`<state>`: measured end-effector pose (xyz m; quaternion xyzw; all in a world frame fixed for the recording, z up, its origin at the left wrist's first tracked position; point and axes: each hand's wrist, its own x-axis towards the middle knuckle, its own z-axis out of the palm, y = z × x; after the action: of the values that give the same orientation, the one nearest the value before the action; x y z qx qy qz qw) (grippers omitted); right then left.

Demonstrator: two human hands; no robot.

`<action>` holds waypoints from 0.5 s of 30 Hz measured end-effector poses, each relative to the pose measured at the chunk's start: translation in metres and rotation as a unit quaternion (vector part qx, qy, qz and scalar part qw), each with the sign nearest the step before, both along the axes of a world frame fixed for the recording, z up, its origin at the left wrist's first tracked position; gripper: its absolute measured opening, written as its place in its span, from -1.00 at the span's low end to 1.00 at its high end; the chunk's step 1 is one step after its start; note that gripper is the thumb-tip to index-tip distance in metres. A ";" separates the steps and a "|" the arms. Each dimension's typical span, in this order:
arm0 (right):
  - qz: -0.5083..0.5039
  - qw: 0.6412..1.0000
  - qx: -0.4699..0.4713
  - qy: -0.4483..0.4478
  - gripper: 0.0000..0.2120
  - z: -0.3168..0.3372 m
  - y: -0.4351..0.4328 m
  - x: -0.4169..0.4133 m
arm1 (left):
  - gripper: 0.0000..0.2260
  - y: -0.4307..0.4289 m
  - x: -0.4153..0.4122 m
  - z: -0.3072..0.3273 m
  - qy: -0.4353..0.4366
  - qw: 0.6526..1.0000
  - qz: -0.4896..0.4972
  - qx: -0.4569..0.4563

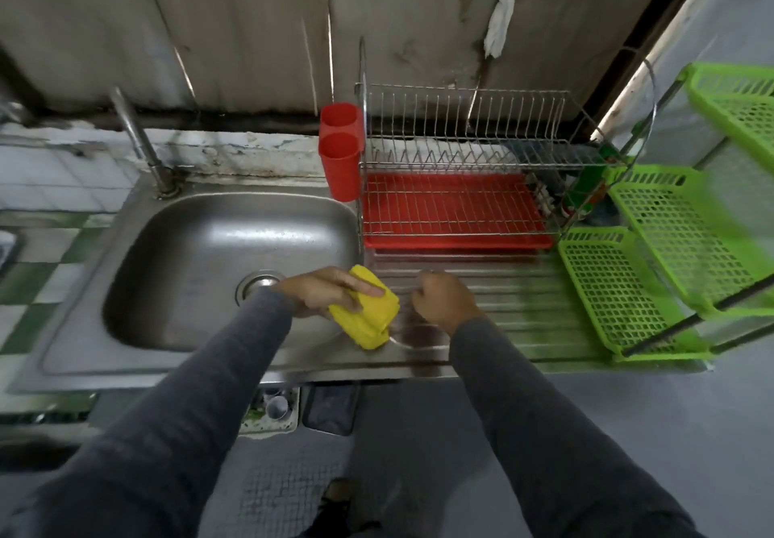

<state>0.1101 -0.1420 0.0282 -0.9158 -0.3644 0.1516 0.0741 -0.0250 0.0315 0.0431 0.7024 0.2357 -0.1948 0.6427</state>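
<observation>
The sponge (370,313) is at the edge between sink (201,252) and drainboard (523,307), gripped in my left hand (322,292) with fingers across its top. My right hand (444,299) is curled just beside it, over a clear round thing (419,335). I can't tell whether it holds that. To do this well, I'd steady the clear piece first, lay the sponge flat, and wipe toward the sink, away from the rack (460,160).
</observation>
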 end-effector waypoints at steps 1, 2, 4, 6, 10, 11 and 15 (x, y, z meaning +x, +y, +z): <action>0.020 1.000 0.001 0.002 -0.72 0.001 0.005 -0.003 | -0.61 -0.002 -0.011 -0.001 -0.025 0.998 0.050 -0.024; 0.040 0.999 0.001 0.006 -0.72 0.004 0.010 -0.008 | -0.61 -0.005 -0.022 -0.003 -0.049 0.992 0.102 -0.046; 0.077 0.997 0.009 0.017 -0.72 0.006 0.023 -0.019 | -0.61 -0.010 -0.046 -0.008 -0.095 0.972 0.203 -0.074; 0.115 0.993 0.020 0.031 -0.73 0.006 0.036 -0.033 | -0.59 -0.018 -0.072 -0.012 -0.136 0.944 0.290 -0.081; 0.196 0.980 0.015 0.043 -0.76 0.002 0.068 -0.070 | -0.56 -0.027 -0.129 -0.020 -0.190 0.881 0.431 -0.053; 0.216 0.975 0.014 0.046 -0.76 0.002 0.077 -0.082 | -0.56 -0.028 -0.145 -0.021 -0.197 0.864 0.461 -0.047; 0.292 0.955 0.000 0.045 -0.70 0.003 0.110 -0.133 | -0.55 -0.027 -0.205 -0.019 -0.213 0.789 0.576 -0.026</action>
<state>-0.0233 -0.0325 0.0311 -0.7618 -0.6121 0.2079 0.0434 -0.2297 0.0044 0.0243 0.4431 0.4485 0.3604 0.6875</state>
